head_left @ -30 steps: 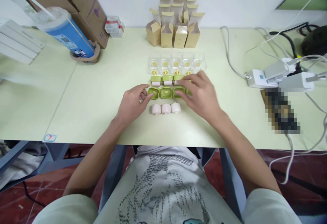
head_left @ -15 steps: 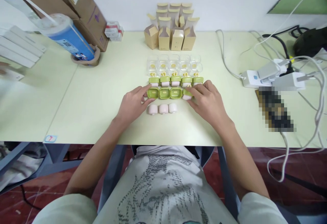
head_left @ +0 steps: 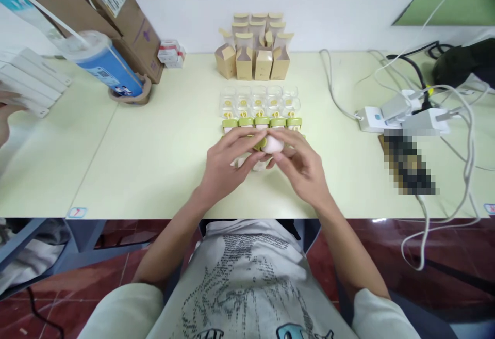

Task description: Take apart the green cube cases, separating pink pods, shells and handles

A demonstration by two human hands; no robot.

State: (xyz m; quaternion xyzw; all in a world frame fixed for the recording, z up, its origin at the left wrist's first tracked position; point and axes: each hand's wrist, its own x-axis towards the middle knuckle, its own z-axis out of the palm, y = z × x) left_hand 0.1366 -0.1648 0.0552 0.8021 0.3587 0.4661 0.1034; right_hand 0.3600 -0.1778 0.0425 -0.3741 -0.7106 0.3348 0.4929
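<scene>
Pink-and-green piece (head_left: pixel 273 145) is held up between the two hands over the middle of the desk (head_left: pixel 154 163), near its front edge. The left hand (head_left: pixel 228 162) pinches its green side, fingers curved over the top and thumb below; the right hand (head_left: pixel 303 166) bends around the pink side, fingertips and thumb nearly meeting. The two hands almost touch at the fingertips. Just below them, pale pink pieces (head_left: pixel 259 165) are partly hidden, so their number cannot be told.

Right behind the hands runs a row of five green-topped pieces (head_left: pixel 262 122). Beyond it sit clear plastic cases (head_left: pixel 259 100) with yellow marks, and farther back, by the wall, a cluster of cardboard boxes (head_left: pixel 251 65) with raised flaps. Well to the left, a blue cup (head_left: pixel 112 73) leans in a cardboard holder (head_left: pixel 144 93) beside a brown carton (head_left: pixel 141 39). To the right lies a white power strip (head_left: pixel 375 118) with plugs and cables. Another person's hand (head_left: pixel 4 119) shows at the left edge.
</scene>
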